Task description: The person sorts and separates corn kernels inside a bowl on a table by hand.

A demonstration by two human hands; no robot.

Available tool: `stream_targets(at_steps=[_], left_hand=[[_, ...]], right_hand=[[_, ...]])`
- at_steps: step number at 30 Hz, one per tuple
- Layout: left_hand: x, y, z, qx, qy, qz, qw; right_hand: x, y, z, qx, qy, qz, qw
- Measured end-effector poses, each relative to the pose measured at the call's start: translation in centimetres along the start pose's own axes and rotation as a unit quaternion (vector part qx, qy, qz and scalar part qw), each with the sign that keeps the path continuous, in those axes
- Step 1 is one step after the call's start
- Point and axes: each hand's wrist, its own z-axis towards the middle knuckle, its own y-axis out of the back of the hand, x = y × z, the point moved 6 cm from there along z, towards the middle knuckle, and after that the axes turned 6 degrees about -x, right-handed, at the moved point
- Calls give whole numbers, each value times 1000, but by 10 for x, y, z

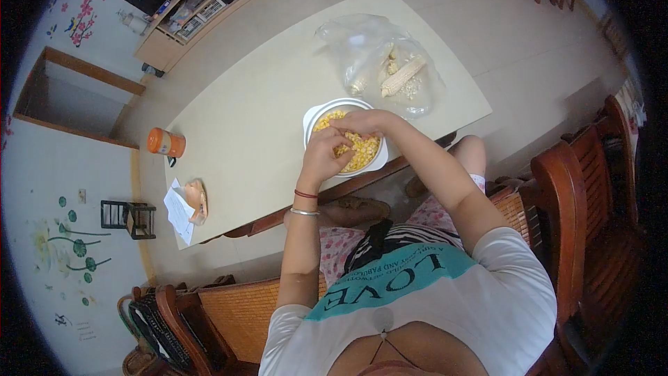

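A white bowl (pixel 379 161) with two side handles stands near the table's front edge, holding loose yellow corn kernels (pixel 363 151). My left hand (pixel 325 151) reaches into it from the left, thumb and fingers curled around some kernels. From the right, my right hand (pixel 363 122) bends over the far rim, its fingers drawn together against the kernels. Its fingertips lie close to my left fingers and are partly hidden, so what they hold cannot be made out. Beyond the bowl, a clear plastic bag (pixel 355 38) bears pale, stripped corn cobs (pixel 403 76) and some small bits.
The pale table (pixel 257 97) carries an orange jar (pixel 166 143) at left, with white papers (pixel 179 210) and an orange-brown packet (pixel 197 202) nearer me. Wooden chairs (pixel 557 188) stand close on the right. A low cabinet (pixel 202 17) is across the room.
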Motion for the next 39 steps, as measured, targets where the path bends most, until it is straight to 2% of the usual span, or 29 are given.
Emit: stream_targets(at_steps=[7,10,13,16,19,22,25,31,34,39], left_hand=[[9,-6,0,3,71,-15,997],[8,-7,0,-9,61,-5,998],[11,-10,-2,-6,115,-28,993],[11,-7,-1,-28,88,-25,995],[9,2,-5,-83,102,1,991],[13,8,-10,-143,199,-49,968],[15,7,-8,-127,163,44,977],[23,3,-12,-135,179,43,974],[19,3,-11,-136,157,63,976],[15,5,-9,-131,166,67,975]], right_hand=[[-18,0,19,25,-8,-18,999],[-17,0,18,16,-2,-32,999],[-15,0,14,-3,-14,-25,1000],[-10,0,8,20,-23,-14,999],[-1,-2,4,-9,85,-3,996],[-4,0,2,-54,45,-19,997],[-8,-2,10,-11,82,-27,996],[-2,-3,3,-12,83,-15,996],[-5,-3,7,-14,77,-65,995],[-9,-3,9,-13,75,-23,997]])
